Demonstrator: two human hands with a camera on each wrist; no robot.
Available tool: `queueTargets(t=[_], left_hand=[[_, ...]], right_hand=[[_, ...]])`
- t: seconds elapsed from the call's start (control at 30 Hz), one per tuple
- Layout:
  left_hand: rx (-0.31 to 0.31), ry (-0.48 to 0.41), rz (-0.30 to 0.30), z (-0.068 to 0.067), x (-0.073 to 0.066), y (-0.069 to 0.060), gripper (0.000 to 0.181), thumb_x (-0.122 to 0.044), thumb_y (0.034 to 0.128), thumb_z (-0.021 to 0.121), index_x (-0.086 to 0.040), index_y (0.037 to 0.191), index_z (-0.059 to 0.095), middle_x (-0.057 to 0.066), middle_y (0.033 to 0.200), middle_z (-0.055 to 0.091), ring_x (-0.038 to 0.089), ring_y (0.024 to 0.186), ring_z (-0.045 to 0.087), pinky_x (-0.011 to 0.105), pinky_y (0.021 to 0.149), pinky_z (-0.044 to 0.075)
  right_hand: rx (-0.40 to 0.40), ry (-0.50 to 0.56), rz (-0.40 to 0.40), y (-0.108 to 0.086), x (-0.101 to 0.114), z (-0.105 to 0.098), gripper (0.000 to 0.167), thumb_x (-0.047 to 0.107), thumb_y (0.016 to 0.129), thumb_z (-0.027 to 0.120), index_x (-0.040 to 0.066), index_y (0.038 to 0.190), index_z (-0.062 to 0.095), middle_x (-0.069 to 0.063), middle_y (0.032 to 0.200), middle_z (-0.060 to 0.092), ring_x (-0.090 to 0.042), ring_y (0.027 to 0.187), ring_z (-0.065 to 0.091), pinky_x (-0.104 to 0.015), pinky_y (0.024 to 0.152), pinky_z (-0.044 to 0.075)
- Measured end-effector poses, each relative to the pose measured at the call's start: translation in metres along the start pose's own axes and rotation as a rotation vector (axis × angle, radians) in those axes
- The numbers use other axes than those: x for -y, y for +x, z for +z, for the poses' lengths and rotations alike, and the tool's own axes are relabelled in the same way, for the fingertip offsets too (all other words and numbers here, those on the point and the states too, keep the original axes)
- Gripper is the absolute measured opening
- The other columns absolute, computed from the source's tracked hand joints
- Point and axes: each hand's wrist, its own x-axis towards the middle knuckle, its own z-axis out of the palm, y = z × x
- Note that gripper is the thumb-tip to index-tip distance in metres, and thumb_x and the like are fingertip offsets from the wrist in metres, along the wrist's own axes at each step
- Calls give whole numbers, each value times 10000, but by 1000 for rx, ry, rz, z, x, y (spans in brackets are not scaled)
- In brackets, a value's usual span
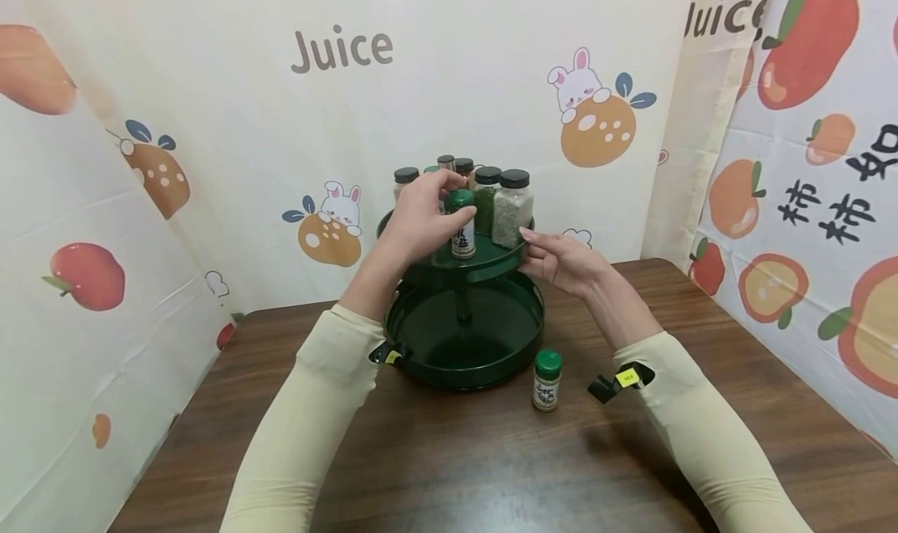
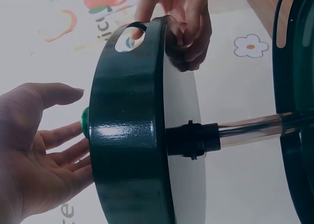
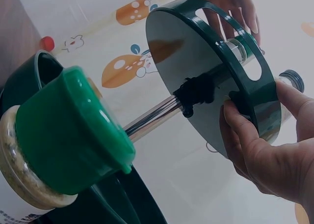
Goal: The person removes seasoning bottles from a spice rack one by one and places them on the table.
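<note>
A two-tier dark green rotating spice rack (image 1: 463, 373) stands on the table. On its upper tray (image 1: 484, 266) is a green-capped spice jar (image 1: 463, 241) with a white label. My left hand (image 1: 424, 213) is around that jar's green cap (image 2: 85, 122), thumb and fingers spread. In the left wrist view the thumb is apart from the cap; whether the other fingers touch it, I cannot tell. My right hand (image 1: 564, 262) grips the upper tray's right edge, fingers curled underneath, as the right wrist view shows. Beside it stands a black-capped jar of pale grains (image 1: 513, 210).
Several other jars stand on the upper tray, including a black-capped jar of green flakes (image 1: 486, 202). A second green-capped jar (image 1: 547, 381) is on the wooden table (image 1: 463, 463), right of the rack. Printed curtains (image 1: 477, 65) hang behind and at both sides.
</note>
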Motion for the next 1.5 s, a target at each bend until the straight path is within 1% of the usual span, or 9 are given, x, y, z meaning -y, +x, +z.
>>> queueTargets(t=[0.13,0.3,0.4,0.6,0.73,0.87,0.97,1.23,1.5], left_hand=[[24,3,-27,1,2,3,463,-284,1025,709,-75,1421,587,115,1374,620,267,1219,623,440,979,547],[46,6,-71,2,5,3,461,-298,1028,704,-103,1423,571,115,1306,648,259,1147,644,445,947,552],[48,8,-80,2,6,2,461,-294,1027,708,-100,1421,568,118,1302,649,260,1139,653,442,944,556],[35,14,-95,3,4,-1,463,-293,1022,712,-98,1416,567,122,1297,647,262,1116,644,443,930,554],[19,0,-113,3,4,-3,476,-287,1017,720,-93,1419,557,125,1314,643,264,1138,642,447,950,549],[19,-26,-129,5,6,-5,492,-277,1003,742,-81,1412,552,128,1298,653,267,1163,654,454,983,548],[21,-30,-141,7,8,-7,500,-274,990,762,-73,1400,557,129,1278,668,270,1178,663,465,1002,548],[51,4,-143,12,9,-7,525,-283,981,777,-58,1402,558,130,1282,675,276,1194,656,466,1002,551],[75,-8,-161,17,5,-8,474,-256,978,784,-49,1351,579,127,1222,676,275,1129,650,464,973,550]], right_hand=[[1,3,-2,-2,0,0,642,202,1102,580,-19,1630,290,-195,1600,429,-228,1360,600,-355,1046,529],[-4,12,0,-2,0,1,630,196,1095,595,-27,1614,315,-143,1490,557,-199,1257,674,-349,1034,538],[-4,5,3,-1,-1,2,648,199,1094,597,-30,1622,300,-133,1460,580,-192,1233,688,-347,1027,541],[13,9,14,0,0,2,659,201,1097,594,-33,1625,276,-137,1454,586,-209,1250,681,-348,1029,540],[11,16,18,1,2,3,610,199,1087,615,-33,1579,338,-131,1385,636,-208,1194,711,-344,1012,550],[-2,12,20,1,3,4,502,198,1085,616,-28,1490,424,-123,1300,681,-191,1095,746,-335,987,565],[-10,6,22,0,3,6,457,202,1088,610,-23,1453,450,-117,1269,690,-187,1065,754,-332,974,572],[10,13,17,-6,3,4,509,188,1114,550,-27,1542,376,-112,1350,656,-204,1193,708,-336,989,564],[29,10,9,-10,1,0,591,201,1111,562,-42,1591,320,-123,1371,647,-182,1122,738,-328,984,564]])
